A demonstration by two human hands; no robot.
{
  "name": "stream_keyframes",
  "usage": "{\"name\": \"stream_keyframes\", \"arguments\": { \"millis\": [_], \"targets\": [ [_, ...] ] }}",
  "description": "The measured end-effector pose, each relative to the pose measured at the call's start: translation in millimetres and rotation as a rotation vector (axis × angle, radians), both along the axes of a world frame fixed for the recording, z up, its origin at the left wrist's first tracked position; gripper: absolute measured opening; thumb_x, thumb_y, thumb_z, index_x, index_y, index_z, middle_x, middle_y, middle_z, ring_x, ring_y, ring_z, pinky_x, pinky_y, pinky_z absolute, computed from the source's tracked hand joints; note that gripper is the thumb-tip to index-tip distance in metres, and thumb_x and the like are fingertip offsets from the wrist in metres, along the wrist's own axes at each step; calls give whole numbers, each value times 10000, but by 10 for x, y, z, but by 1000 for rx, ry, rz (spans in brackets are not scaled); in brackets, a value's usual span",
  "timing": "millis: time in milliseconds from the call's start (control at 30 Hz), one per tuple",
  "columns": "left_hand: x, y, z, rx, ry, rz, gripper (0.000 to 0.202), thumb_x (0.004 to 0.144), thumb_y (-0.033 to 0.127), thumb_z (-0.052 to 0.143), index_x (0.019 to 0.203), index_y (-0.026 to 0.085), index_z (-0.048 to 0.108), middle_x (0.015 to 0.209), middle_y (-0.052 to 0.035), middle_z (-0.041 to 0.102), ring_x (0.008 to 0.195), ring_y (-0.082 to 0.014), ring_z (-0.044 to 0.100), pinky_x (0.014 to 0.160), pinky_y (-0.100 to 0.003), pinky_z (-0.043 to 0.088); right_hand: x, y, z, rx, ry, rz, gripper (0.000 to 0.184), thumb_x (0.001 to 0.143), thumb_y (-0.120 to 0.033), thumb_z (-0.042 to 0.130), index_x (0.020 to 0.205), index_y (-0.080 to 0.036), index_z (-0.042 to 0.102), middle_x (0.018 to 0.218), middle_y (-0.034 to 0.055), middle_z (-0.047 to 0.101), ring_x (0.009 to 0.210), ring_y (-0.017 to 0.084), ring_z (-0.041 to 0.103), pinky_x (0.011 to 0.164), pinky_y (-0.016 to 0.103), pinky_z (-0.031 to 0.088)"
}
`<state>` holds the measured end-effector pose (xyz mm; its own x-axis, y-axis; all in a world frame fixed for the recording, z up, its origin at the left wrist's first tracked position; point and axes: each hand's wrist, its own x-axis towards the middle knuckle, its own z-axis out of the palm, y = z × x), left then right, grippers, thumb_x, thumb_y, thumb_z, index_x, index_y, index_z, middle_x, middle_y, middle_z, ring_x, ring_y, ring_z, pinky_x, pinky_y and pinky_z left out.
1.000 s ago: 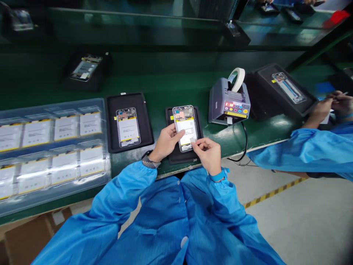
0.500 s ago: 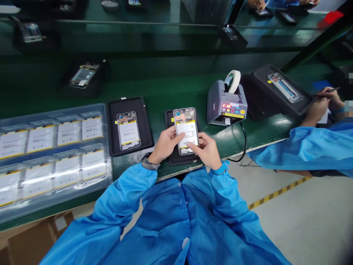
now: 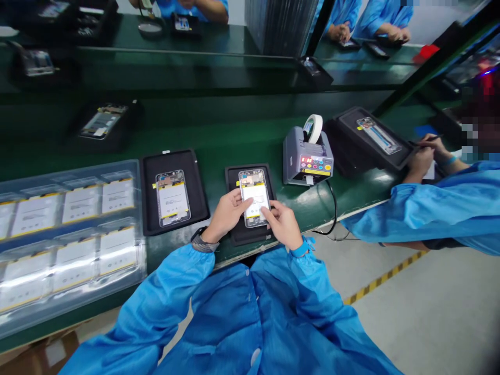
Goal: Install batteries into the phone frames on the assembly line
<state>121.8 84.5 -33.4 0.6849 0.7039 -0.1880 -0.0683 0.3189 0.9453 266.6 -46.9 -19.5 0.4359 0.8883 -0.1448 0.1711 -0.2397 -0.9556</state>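
An opened phone point(image 3: 253, 183), its white battery and circuit board facing up, is gripped along both long edges over a black foam tray point(image 3: 233, 237). My left hand point(image 3: 227, 212) holds the left edge, with the thumb lying on the battery. On the opposite side my right hand point(image 3: 284, 221) has its fingers round the lower right edge and its thumb pressed on the battery's lower part. Whether the phone touches the tray cannot be made out. To the left, a second opened phone point(image 3: 173, 200) with a battery lies in another black tray point(image 3: 200, 214).
A clear plastic tray point(image 3: 141, 260) of several batteries stands at far left. Behind my right hand is a tape dispenser point(image 3: 308, 156) with a cable. At right, a co-worker's hands point(image 3: 425, 156) are beside a black tray point(image 3: 346, 125). A shelf point(image 3: 219, 67) runs along the back.
The view has turned right and tilted up. The phone sits lower over its tray, showing more of the tray's far edge. Both hands still hold it.
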Motion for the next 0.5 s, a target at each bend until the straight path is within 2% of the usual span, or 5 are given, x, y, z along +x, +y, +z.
{"name": "stream_keyframes", "arguments": {
  "millis": [67, 133, 300, 400, 500],
  "targets": [
    [11, 4, -51, 57, 35, 11, 759, 763, 545, 864, 1319, 93, 613, 1175, -177, 780, 977, -270, 769, 879, -393, 617, 109, -96, 39, -16, -81, -15, 442, 939, -594, 669, 1073, -176, 719, 547, -32, 629, 490, 148, 579, 511, 246, 438],
    [12, -9, -83, 191, 142, 30, 784, 818, 535, 797, 1416, 89, 555, 1085, -134, 792, 913, -250, 764, 814, -361, 607, 311, -202, 115, 17, -102, -151, 442, 907, -608, 699, 967, -171, 732, 522, -29, 608, 476, 141, 557, 507, 249, 413],
    [-77, -59, 0, 758, 556, 126, 807, 960, 465, 613, 1614, 67, 359, 762, 3, 689, 637, -193, 640, 630, -299, 467, 1089, -450, 344, 143, -121, -575, 453, 774, -625, 781, 790, -188, 662, 498, -34, 574, 421, 113, 468, 437, 243, 339],
    [-164, -22, 81, 955, 710, 142, 775, 987, 481, 569, 1617, 80, 366, 763, -14, 665, 702, -243, 653, 636, -326, 457, 1561, -574, 468, 177, -135, -702, 405, 747, -568, 798, 754, -189, 653, 481, -34, 565, 382, 98, 431, 395, 232, 304],
    [-220, 54, 98, 1154, 680, 24, 674, 970, 511, 591, 1537, 160, 494, 982, -94, 721, 933, -314, 683, 790, -387, 537, 2008, -654, 594, 192, -126, -828, 344, 759, -482, 808, 723, -197, 620, 459, -31, 564, 351, 88, 425, 360, 212, 290]
  ]
}}
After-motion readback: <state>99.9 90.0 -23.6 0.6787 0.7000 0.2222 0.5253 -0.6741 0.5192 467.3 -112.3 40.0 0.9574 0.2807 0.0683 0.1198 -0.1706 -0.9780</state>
